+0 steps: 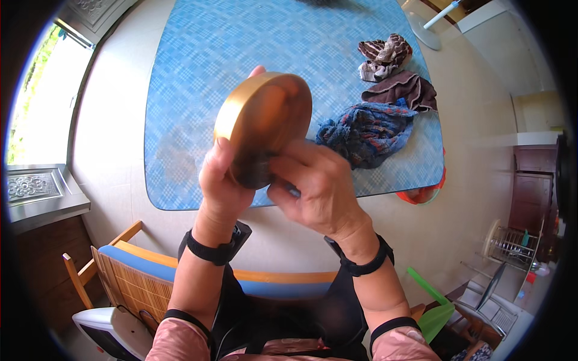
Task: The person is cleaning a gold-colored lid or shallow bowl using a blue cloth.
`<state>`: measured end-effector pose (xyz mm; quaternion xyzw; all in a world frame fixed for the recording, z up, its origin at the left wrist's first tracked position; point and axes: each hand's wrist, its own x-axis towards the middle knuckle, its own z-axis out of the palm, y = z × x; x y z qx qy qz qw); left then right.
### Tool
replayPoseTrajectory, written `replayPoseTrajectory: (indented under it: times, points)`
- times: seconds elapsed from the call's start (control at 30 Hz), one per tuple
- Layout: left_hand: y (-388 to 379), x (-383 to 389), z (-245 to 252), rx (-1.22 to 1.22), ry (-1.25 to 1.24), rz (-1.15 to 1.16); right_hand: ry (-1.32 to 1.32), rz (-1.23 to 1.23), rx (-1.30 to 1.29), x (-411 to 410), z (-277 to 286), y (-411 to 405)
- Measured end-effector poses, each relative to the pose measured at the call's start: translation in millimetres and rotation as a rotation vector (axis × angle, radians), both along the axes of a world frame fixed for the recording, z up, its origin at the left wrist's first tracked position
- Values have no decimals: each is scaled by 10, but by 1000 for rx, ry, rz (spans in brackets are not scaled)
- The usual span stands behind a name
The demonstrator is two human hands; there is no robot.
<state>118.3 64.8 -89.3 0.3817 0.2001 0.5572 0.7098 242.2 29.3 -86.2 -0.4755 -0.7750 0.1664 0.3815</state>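
A round, shallow gold-coloured metal dish or lid (271, 113) is held tilted on its side above the table, its shiny inner face turned partly toward me. My left hand (222, 173) grips it from the left, with the thumb on the rim and a fingertip showing past the far edge. My right hand (318, 185) has curled fingers at the lower right of the inner face. Blur and a dark patch hide the fingertips, so whether they pinch something is unclear. To the right of the dish lies a crumpled blue patterned cloth (370, 131).
The table (194, 90) has a blue checked cover. A brown cloth (402, 90) and a brown-and-white cloth (388, 56) lie at its right side. Behind the table's right corner is a red basin (422, 194). A wooden bench (284, 276) with a blue cushion is below me.
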Motion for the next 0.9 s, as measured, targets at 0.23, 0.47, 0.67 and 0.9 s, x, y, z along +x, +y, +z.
replayPoseTrajectory:
  times: [0.23, 0.47, 0.67, 0.9]
  points:
    - [-5, 9, -5, -63, 22, -55, -357, -248, 77, 35, -50, 9]
    - [55, 61, -44, -40, 17, -46, 67, -41, -8, 4, -108, 25]
    - [-8, 107, -46, -83, 37, -79, -350, -291, 16, 37, 14, -19]
    - [29, 50, -22, -27, 60, -69, 325, 44, -59, -11, -55, -21]
